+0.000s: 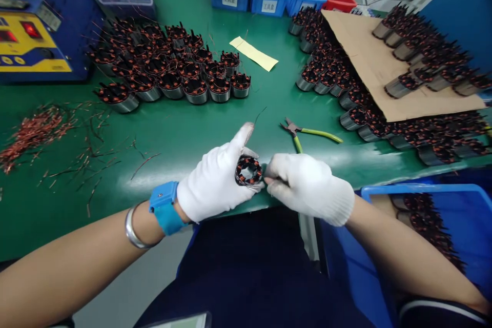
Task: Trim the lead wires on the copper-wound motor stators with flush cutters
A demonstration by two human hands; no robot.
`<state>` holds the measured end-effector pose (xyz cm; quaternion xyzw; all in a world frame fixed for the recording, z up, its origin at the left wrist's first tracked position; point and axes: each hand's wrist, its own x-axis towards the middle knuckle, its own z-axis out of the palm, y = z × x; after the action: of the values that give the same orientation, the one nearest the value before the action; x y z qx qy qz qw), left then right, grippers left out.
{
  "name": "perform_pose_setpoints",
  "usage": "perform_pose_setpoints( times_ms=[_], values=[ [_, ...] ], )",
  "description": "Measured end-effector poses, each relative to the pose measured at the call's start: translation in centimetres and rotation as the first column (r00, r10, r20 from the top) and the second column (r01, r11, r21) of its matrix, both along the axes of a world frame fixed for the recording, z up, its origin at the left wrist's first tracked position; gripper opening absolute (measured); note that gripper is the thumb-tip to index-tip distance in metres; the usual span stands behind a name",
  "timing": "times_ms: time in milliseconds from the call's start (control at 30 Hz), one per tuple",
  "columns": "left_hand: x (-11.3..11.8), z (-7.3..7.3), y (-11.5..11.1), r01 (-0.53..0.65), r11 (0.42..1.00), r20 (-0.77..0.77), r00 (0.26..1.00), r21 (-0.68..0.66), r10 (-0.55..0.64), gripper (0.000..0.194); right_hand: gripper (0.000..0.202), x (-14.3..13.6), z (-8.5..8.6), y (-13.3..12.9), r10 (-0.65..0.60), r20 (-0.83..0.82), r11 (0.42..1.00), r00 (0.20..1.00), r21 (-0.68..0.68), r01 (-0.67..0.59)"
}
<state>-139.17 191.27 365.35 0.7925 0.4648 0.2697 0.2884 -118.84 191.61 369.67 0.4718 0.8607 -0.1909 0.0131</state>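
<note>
In a white glove, my left hand (219, 177) is wrapped round a motor stator (249, 170), a dark ring with copper windings, its open end facing up. A thin wire sticks up past the thumb. My right hand (303, 179), also gloved, is closed just right of the stator, thumb and fingers pinched together. Whatever is between those fingertips, perhaps a wire end, is too small to make out. Beyond my right hand, green-handled cutters (294, 128) lie on the green table (184, 138) with their handles apart.
Many stators (192, 87) stand in rows at the back left; more (346, 92) fill the right, some on a cardboard sheet (357, 46). Copper wire scraps (38, 130) lie left. A blue crate (423, 189) with stators stands below right. A yellow paper strip (253, 54) lies behind.
</note>
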Motion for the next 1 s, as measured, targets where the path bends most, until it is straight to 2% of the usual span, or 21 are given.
perform_pose_setpoints(
  times_ms=[67, 100, 167, 200, 267, 333, 367, 467, 567, 700, 833, 1000],
  values=[
    [0.3, 0.0, -0.1, 0.0, 1.0, 0.016, 1.0, -0.007, 0.0, 0.098, 0.023, 0.0, 0.2, -0.5, 0.113, 0.135, 0.99, 0.984, 0.064, -0.123],
    [0.3, 0.0, -0.2, 0.004, 1.0, 0.026, 1.0, -0.018, -0.003, 0.1, 0.023, 0.1, 0.3, -0.6, 0.148, 0.154, 0.986, 0.977, 0.05, -0.157],
    [0.2, 0.2, -0.2, 0.002, 0.998, 0.048, 0.999, -0.056, 0.0, 0.106, 0.021, 0.6, 0.8, -0.3, 0.187, 0.096, 0.98, 0.978, -0.088, -0.178],
    [0.1, 0.3, -0.2, -0.006, 0.997, 0.058, 0.998, -0.075, 0.01, 0.112, 0.02, 0.8, 1.1, 0.0, 0.151, 0.041, 0.976, 0.988, -0.166, -0.142],
    [0.1, 0.4, -0.2, -0.015, 0.995, 0.057, 0.998, -0.095, 0.021, 0.122, 0.025, 1.0, 1.5, 0.7, -0.036, -0.058, 0.974, 0.998, -0.224, 0.023],
    [0.1, 0.4, -0.2, -0.011, 0.998, 0.039, 0.999, -0.068, 0.013, 0.126, 0.038, 0.4, 1.4, 1.1, -0.226, -0.158, 0.971, 0.961, -0.119, 0.208],
    [0.1, 0.3, -0.2, -0.006, 0.999, 0.02, 1.0, -0.038, 0.007, 0.122, 0.041, 0.0, 1.2, 1.1, -0.258, -0.215, 0.966, 0.942, -0.049, 0.253],
    [0.3, -0.1, -0.2, 0.007, 0.997, -0.065, 0.998, 0.079, -0.001, 0.1, 0.031, -1.4, 0.2, 1.0, -0.163, -0.34, 0.979, 0.926, 0.063, 0.196],
    [0.4, -0.2, -0.2, 0.047, 0.982, -0.158, 0.987, 0.182, -0.018, 0.09, 0.013, -1.7, -0.5, 1.0, -0.083, -0.412, 0.986, 0.908, 0.099, 0.136],
    [0.3, 0.1, -0.2, 0.127, 0.968, -0.243, 0.967, 0.219, -0.071, 0.083, 0.004, -0.6, -0.4, 1.4, -0.099, -0.476, 0.983, 0.874, 0.087, 0.159],
    [0.2, 0.2, -0.2, 0.163, 0.959, -0.317, 0.945, 0.234, -0.083, 0.076, 0.013, -0.6, -0.2, 1.6, -0.133, -0.448, 0.985, 0.884, 0.036, 0.166],
    [0.2, -0.1, -0.4, 0.174, 0.939, -0.294, 0.952, 0.296, -0.083, 0.076, 0.021, -0.8, -0.4, 1.6, -0.02, -0.447, 0.983, 0.894, 0.155, 0.099]
  ],
)
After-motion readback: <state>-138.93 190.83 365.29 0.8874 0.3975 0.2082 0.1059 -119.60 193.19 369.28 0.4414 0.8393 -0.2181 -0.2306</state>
